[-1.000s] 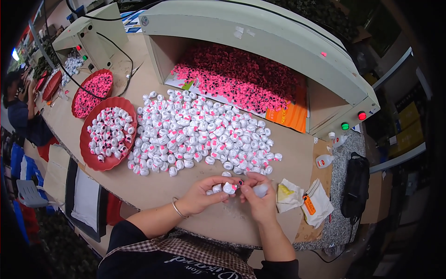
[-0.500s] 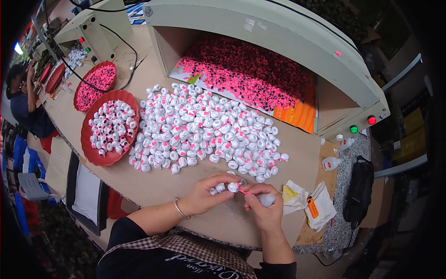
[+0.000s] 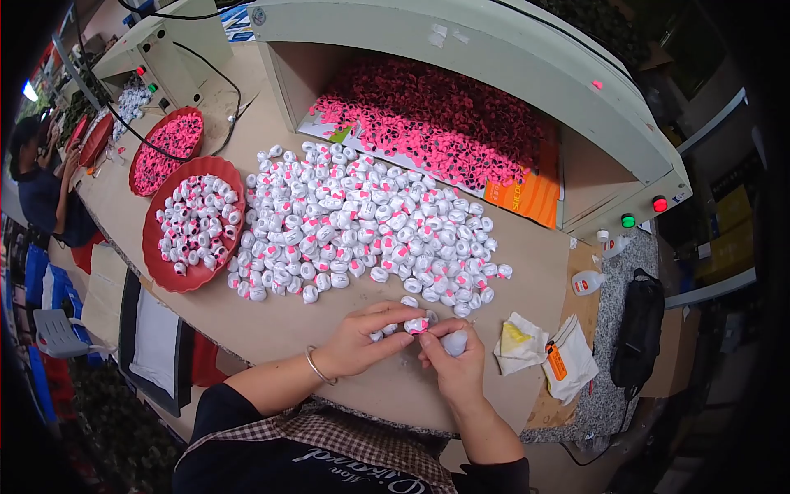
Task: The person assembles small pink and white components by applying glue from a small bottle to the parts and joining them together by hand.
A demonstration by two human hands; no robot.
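My left hand (image 3: 362, 339) is closed around a small rounded white piece (image 3: 416, 325) with pink on its lower side, pinched between thumb and fingers. My right hand (image 3: 461, 377) has a small translucent bottle (image 3: 454, 342) in its curled fingers. Its thumb and fingertip meet the pink edge of the piece. A few more white pieces (image 3: 377, 335) lie partly hidden beside and under my left hand. Beyond both hands spreads a wide heap of similar white pieces (image 3: 362, 222), many bearing pink bits.
A scalloped red dish (image 3: 153, 263) of white-and-pink pieces stands left, another red dish (image 3: 137, 179) behind it. Pink pieces (image 3: 428, 123) fill a pale arched housing (image 3: 609, 136). Right lie a white bottle (image 3: 586, 283), cloths (image 3: 568, 354) and a black pouch (image 3: 638, 329). Another person (image 3: 49, 185) sits far left.
My right hand has moved slightly left, closer to my left hand. The pink strip that stuck out between the hands now lies against the white piece.
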